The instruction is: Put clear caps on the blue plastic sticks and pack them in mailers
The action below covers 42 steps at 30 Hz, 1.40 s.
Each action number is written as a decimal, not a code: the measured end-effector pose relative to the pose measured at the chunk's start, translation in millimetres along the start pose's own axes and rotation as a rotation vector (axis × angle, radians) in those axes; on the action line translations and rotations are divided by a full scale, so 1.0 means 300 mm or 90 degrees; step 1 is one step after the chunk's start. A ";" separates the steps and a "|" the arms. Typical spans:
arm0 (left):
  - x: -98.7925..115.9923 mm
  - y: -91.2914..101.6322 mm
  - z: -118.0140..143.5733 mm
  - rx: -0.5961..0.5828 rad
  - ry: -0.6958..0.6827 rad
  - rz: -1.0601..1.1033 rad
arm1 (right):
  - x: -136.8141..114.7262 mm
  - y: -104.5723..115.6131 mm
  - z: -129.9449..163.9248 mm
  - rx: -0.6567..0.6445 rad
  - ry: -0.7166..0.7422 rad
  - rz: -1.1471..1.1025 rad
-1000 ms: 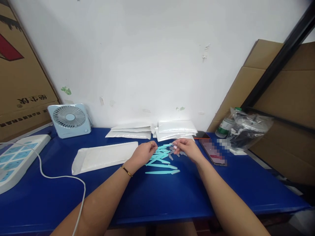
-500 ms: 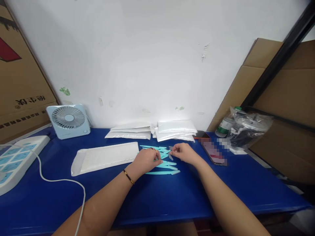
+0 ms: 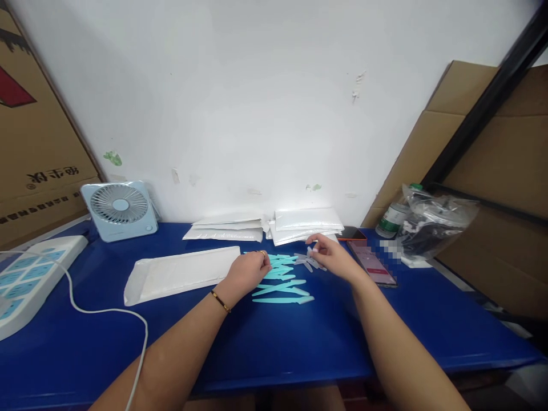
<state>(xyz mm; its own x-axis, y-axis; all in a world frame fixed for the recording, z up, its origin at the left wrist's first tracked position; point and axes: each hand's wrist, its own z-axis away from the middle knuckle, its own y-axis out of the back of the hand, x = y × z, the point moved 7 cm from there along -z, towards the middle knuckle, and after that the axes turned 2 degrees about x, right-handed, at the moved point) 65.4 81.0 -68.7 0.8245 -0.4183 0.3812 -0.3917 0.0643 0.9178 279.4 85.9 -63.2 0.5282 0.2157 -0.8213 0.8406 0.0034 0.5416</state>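
Observation:
Several teal eyebrow razors [image 3: 282,299] lie loosely crossed on the blue table. My left hand [image 3: 248,273] is closed at the handle ends of the upper razors; its curled fingers hide whatever is between them. To the right of the razors is a small heap of translucent blade caps [image 3: 307,264]. Over these caps hovers my right hand [image 3: 334,261], its index finger and thumb apart. A flat white padded mailer [image 3: 184,277] lies to the left, its right end close to my left hand.
Stacks of white mailers [image 3: 308,220] lie against the wall. A light-blue fan [image 3: 120,211] and a white power strip [image 3: 38,285] with a cable [image 3: 111,312] are left. A phone [image 3: 374,265], bottle [image 3: 391,220] and clear plastic bag [image 3: 436,222] are right.
My right hand has moved right, away from the razors and over the caps, its fingers opening. My left hand has drawn slightly left and up, uncovering more razors.

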 end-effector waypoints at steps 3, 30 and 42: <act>-0.008 0.017 -0.003 0.000 0.012 0.020 | 0.011 0.026 -0.006 0.019 -0.048 -0.153; 0.077 0.019 0.009 -0.025 -0.144 -0.022 | -0.074 -0.103 0.042 -0.229 0.086 0.072; 0.042 -0.005 -0.009 -0.042 -0.153 -0.126 | 0.034 -0.054 -0.017 -0.036 0.015 0.416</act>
<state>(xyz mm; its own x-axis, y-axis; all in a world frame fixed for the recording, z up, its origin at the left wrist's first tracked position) 77.3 78.1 -65.0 0.7592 -0.6297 0.1648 -0.1993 0.0162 0.9798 270.7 93.0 -79.4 0.9248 0.2118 -0.3161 0.3394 -0.0837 0.9369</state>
